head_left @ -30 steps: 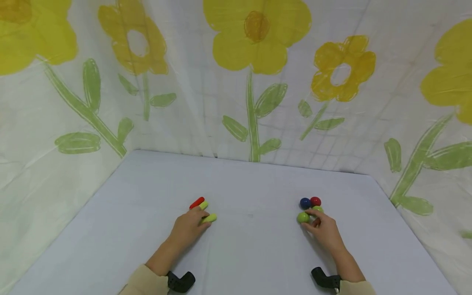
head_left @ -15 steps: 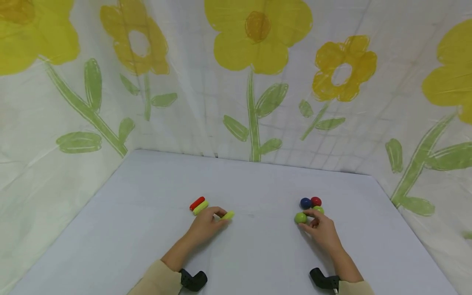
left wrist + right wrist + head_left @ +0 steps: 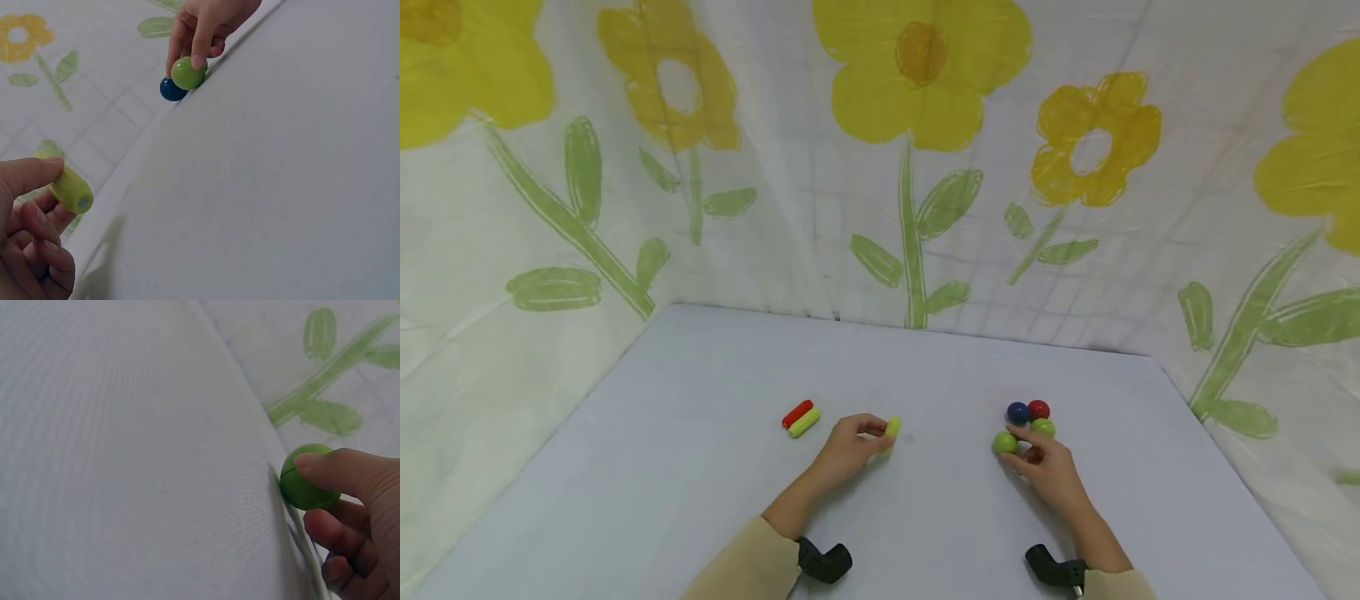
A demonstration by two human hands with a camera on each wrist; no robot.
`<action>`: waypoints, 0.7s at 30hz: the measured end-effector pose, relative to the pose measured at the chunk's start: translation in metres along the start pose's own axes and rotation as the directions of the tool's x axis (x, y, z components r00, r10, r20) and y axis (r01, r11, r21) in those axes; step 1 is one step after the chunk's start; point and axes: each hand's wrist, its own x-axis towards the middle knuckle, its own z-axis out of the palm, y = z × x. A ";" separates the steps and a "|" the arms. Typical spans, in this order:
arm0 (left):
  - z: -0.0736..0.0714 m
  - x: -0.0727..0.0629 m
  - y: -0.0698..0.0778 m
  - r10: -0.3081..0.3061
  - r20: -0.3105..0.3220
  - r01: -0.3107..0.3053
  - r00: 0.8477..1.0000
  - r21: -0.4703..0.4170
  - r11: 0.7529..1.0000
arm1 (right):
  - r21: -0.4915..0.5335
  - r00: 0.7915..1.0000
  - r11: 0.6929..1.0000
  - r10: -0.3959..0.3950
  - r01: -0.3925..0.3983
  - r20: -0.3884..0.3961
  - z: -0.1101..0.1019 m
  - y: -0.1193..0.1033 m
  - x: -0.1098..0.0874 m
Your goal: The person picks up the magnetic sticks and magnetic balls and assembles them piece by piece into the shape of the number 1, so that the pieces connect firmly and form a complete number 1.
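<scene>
Between thumb and fingers, my left hand [image 3: 847, 450] pinches a yellow-green rod [image 3: 892, 434] with rounded ends. In the left wrist view a small grey disc shows in the end of that rod [image 3: 74, 190]. My right hand [image 3: 1054, 472] pinches a shiny green ball [image 3: 1005, 442] by its sides; in the right wrist view the thumb lies across the ball [image 3: 306, 487], beside a thin line on its surface. Just behind the right fingers sit a second green ball [image 3: 1043, 428], a blue ball [image 3: 1018, 412] and a red ball [image 3: 1039, 409], grouped together.
To the left of the left hand, a red rod [image 3: 797, 413] and another yellow-green rod [image 3: 805, 422] lie side by side. The white table [image 3: 715, 367] ends at a cloth backdrop [image 3: 790, 242] with painted yellow flowers. Both wrists carry black camera mounts.
My left hand has carried its yellow-green rod rightward, away from the other two rods, and the rod has turned more upright in view. My right hand and green ball have shifted slightly left.
</scene>
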 end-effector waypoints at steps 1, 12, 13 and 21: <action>0.002 0.002 0.000 -0.015 0.000 0.015 1.000 -0.022 1.000 | 0.001 1.000 1.000 -0.007 0.007 -0.002 0.000 0.000 0.000; 0.017 0.016 0.000 -0.056 -0.051 0.047 0.997 -0.160 0.986 | 0.019 0.999 1.000 -0.011 0.011 -0.032 0.004 0.001 -0.002; 0.018 0.017 0.000 -0.064 -0.053 0.054 0.997 -0.169 0.984 | 0.022 0.999 1.000 -0.012 0.013 -0.034 0.004 0.001 -0.002; 0.025 0.023 0.003 -0.101 -0.056 0.086 0.993 -0.220 0.972 | 0.072 1.000 0.997 -0.010 0.011 -0.022 0.007 0.002 0.000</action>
